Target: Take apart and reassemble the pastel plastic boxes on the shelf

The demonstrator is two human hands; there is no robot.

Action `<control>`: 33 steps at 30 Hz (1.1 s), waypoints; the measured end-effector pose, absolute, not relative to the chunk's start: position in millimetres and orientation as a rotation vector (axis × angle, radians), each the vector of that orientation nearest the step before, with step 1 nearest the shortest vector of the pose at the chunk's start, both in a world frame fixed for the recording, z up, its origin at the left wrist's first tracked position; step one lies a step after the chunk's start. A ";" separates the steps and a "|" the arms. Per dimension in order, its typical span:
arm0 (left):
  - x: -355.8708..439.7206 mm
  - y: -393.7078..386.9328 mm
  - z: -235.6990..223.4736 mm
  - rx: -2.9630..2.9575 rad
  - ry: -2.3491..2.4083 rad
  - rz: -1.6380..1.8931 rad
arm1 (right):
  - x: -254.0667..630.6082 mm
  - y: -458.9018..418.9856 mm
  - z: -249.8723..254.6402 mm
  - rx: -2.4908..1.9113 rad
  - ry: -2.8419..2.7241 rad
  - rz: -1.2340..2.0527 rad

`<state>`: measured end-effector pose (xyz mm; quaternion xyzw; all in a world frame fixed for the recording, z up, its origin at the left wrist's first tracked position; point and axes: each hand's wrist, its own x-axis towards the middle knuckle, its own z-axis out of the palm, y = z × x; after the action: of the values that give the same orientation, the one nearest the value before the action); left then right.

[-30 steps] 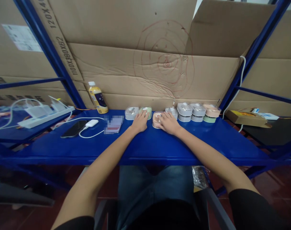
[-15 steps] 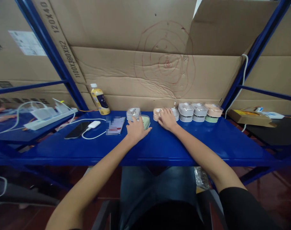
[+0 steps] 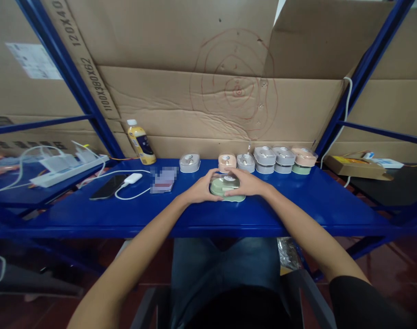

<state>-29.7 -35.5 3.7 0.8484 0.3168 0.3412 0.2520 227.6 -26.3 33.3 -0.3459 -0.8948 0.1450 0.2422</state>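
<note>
OK so both hands are on the green box now, which is the big change: half a second back only the left hand was on it, over by the lone grey box, while the right hand sat on the pink box. Now the green box is nearer the body and between the two hands, left fingers curled round one side, right fingers round the other, both thumbs along the near edge and almost meeting. Fingers are spread about as wide as the box and it's held snugly, clear lid up top, a bit of green edge poking out under the right thumb. Can't tell if it's fully off the table. The pink box is free of the right fingers and stands just past the fingertips, with a small grey box right beside it. Further right of the right fingers, same as before, there's a grey stack, a second stack and a pink-on-green stack. The lone grey box is beyond the left fingers and off to their left, with a gap beside it where the green one was. Left of the left fingers: a pixelated slab, white plug, phone, and the bottle farther back, all unmoved.
</note>
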 end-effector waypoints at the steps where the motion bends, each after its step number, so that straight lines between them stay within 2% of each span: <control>1: -30.7 -35.6 2.5 2.293 0.867 0.930 | 232.2 -25.1 36.3 -0.943 -2.423 0.438; 4: -34.5 -36.5 1.7 2.359 0.881 0.916 | 255.6 -18.3 41.9 -0.949 -2.309 0.510; 11: -29.7 -44.0 5.1 2.528 0.927 0.798 | 301.3 -4.1 32.7 -1.287 -2.052 0.425; 18: -38.8 -31.6 3.0 2.434 1.119 1.092 | 308.3 -0.3 36.9 -1.207 -1.991 0.323; 22: -47.2 -23.4 2.0 2.352 1.275 1.226 | 312.9 3.8 35.6 -1.259 -1.889 0.372; 33: -37.5 -47.7 7.6 2.582 0.970 0.832 | 293.9 -8.3 33.8 -1.162 -1.958 0.367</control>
<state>-37.5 -47.7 7.6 0.8887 0.3338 0.2864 0.1297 293.9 -8.3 33.8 -0.4605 -0.7761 0.1455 0.4055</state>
